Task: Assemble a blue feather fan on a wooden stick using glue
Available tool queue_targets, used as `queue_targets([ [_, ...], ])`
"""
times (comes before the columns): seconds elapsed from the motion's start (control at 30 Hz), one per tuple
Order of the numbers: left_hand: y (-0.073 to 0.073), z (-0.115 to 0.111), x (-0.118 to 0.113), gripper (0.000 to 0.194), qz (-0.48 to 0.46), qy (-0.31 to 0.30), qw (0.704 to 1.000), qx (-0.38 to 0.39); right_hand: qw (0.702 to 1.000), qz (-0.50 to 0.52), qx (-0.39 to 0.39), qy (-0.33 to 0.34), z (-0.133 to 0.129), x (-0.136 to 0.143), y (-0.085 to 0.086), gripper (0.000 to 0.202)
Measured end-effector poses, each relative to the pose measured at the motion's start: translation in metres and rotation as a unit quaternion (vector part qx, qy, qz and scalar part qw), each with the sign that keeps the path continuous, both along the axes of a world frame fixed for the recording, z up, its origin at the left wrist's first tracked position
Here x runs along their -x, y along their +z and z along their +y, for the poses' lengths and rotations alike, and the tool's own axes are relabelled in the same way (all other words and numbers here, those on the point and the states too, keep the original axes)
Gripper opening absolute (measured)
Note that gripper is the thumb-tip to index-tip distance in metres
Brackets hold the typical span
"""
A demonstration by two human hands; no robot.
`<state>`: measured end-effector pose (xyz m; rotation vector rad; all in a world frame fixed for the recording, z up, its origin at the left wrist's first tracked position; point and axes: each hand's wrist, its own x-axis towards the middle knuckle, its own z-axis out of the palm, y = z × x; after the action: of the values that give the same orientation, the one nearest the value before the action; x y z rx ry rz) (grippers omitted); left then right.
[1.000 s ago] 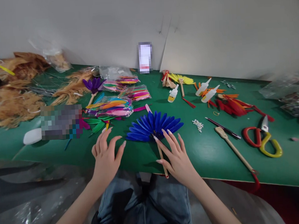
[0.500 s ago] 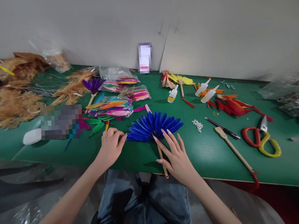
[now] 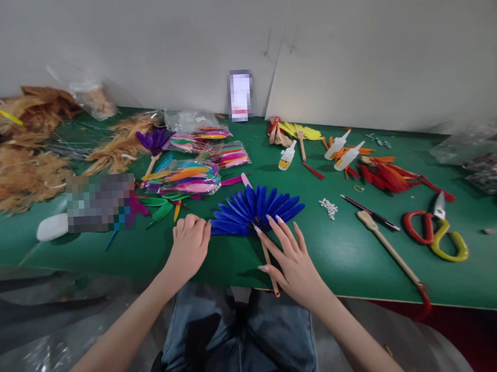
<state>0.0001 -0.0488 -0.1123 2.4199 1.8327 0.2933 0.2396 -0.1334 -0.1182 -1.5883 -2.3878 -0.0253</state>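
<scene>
The blue feather fan [image 3: 258, 203] lies on the green table [image 3: 340, 264] near its front edge, in front of the person, with its feathers spread away from the body and its wooden handle [image 3: 268, 261] pointing to the body. The right hand [image 3: 294, 260] is spread flat over the right side of this fan; its fingers are well apart, the fingertips rest about the base of the feathers, the thumb is beside the handle, and it does not grasp anything. The left hand [image 3: 190, 245] has its fingers curled, with thumb and forefinger close together at the tip of the leftmost blue feather; I cannot tell whether they pinch it or only touch it.

To the right of the fan there is a small group of white beads [image 3: 328, 208], then a dark pen [image 3: 370, 212] and a wooden stick [image 3: 391, 250] with a red tassel. Farther right are scissors [image 3: 429, 227] with one red and one yellow handle. Behind the fan, to the left, lie bags of coloured feathers [image 3: 185, 178].
</scene>
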Motion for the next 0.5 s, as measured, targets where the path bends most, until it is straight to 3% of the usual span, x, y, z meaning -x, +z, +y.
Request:
queue_targets([
  [0.5,-0.0061,-0.0093,0.0018,0.025,0.03,-0.02,0.998,-0.057,1.0,-0.008,0.004,-0.003,0.0003,0.001,0.0011,0.063],
])
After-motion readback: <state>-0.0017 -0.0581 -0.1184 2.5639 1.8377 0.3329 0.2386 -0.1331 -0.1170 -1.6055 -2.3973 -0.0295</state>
